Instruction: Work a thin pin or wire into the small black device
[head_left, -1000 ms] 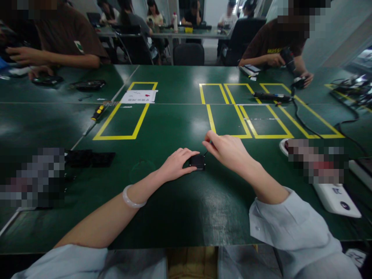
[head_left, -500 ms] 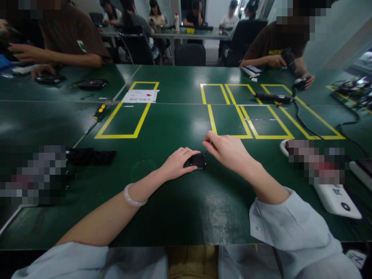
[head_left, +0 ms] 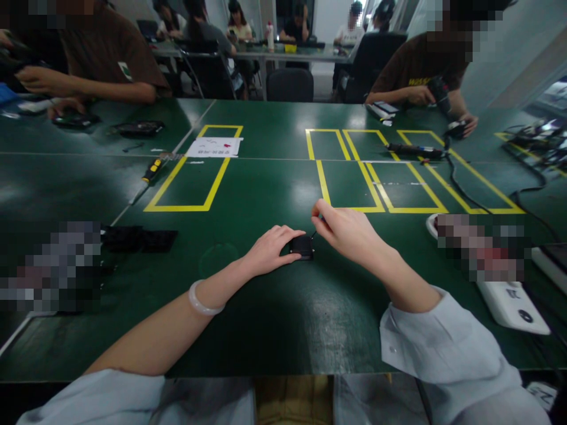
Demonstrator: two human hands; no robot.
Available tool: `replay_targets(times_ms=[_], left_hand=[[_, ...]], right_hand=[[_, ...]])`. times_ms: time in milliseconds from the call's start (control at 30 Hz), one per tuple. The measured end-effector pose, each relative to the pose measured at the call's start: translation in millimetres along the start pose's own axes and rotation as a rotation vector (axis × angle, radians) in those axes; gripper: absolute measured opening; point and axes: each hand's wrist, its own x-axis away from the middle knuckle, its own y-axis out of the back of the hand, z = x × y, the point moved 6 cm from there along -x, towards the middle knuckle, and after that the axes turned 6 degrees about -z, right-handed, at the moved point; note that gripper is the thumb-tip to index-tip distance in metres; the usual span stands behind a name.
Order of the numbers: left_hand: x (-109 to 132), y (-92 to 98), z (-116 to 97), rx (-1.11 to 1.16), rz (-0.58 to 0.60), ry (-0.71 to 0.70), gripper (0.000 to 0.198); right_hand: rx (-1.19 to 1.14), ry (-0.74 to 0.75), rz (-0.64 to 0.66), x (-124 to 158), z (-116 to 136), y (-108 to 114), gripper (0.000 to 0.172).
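My left hand [head_left: 275, 251] reaches in from the left, with thumb and fingers closed around a small black boxy part [head_left: 302, 247] on the green table [head_left: 266, 319]. Small shiny spots show at the part's corners. My right hand [head_left: 341, 225] is just beyond it on the right, thumb and fingers pinched together. From the pinch a thin dark rod [head_left: 314, 235] slants down to the part's upper right corner. Most of the rod is hidden in the fingers, so its kind does not show.
Yellow tape outlines [head_left: 177, 208] mark the table. A yellow-black screwdriver [head_left: 153, 169] lies left; a black pen-shaped tool [head_left: 416, 150] lies right. Black parts [head_left: 139, 238] rest at left, a white device [head_left: 514, 307] at right. Across the table, a co-worker holds a power driver [head_left: 439, 94].
My right hand has shifted very slightly. My left hand and the black part stay in place.
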Motion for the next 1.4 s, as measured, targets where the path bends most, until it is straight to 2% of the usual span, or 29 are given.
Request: replay_targets(times_ms=[200, 500, 700, 1033, 1233, 1400], left_hand=[[-0.2, -0.5, -0.3, 0.006, -0.007, -0.002, 0.049], [1.1, -0.4, 0.4, 0.012, -0.013, -0.010, 0.050], [1.3, -0.8, 1.1, 0.019, -0.014, -0.002, 0.050], [0.9, 0.2, -0.2, 0.022, -0.009, 0.000, 0.049], [1.5, -1.2, 0.8, 0.016, -0.016, 0.002, 0.050], [1.5, -1.1, 0.3, 0.016, -0.013, -0.002, 0.050]], right_hand=[[0.069, -0.020, 0.034, -2.1, -1.2, -3.1, 0.035], [0.014, -0.015, 0.017, -0.5, 0.1, 0.4, 0.025], [0.032, -0.022, 0.014, -1.1, -1.6, -2.0, 0.031], [-0.008, -0.015, 0.001, 0.0, 0.0, 0.0, 0.023], [0.018, -0.020, 0.025, -1.3, -1.7, -2.0, 0.029], [0.010, -0.017, 0.043, -1.0, -0.7, -2.3, 0.026]])
